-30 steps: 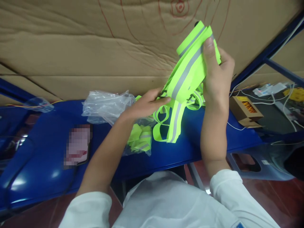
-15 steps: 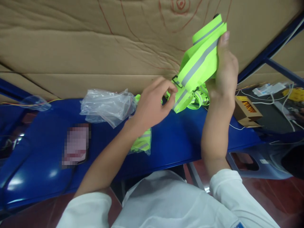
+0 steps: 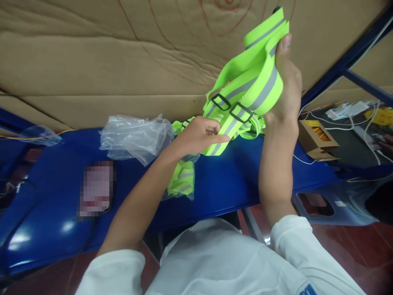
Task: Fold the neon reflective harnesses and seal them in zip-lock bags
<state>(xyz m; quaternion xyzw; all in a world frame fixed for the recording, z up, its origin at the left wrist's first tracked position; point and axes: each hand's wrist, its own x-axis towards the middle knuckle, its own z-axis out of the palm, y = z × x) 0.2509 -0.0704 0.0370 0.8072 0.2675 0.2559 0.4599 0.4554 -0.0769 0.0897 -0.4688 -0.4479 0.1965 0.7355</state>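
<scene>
- Neon yellow-green banded with grey, the reflective strap bundle [image 3: 267,86] is held up between both hands at about one o'clock in the worker's view, against the brown cardboard sheet [image 3: 92,61].
- Half a second ago its loops lay closer together; now they gape apart, and two black slider buckles [image 3: 241,112] show side by side where I could make out just one. To my eye, that makes the separate bands easier to sort.
- The left hand [image 3: 199,133] reaches in from between seven and eight, slightly lower than before, thumb straight, fingers curled, pinching the strap just below the buckles.
- The right hand [image 3: 288,86] stands at two o'clock, forearm near vertical, thumb along the bundle's outer edge; its other fingers are hidden, though it grips firmly enough to carry the weight.
- On the blue table [image 3: 229,180], a bagged strap packet [image 3: 182,177] lies at seven, transparent plastic bags [image 3: 135,137] at nine.
</scene>
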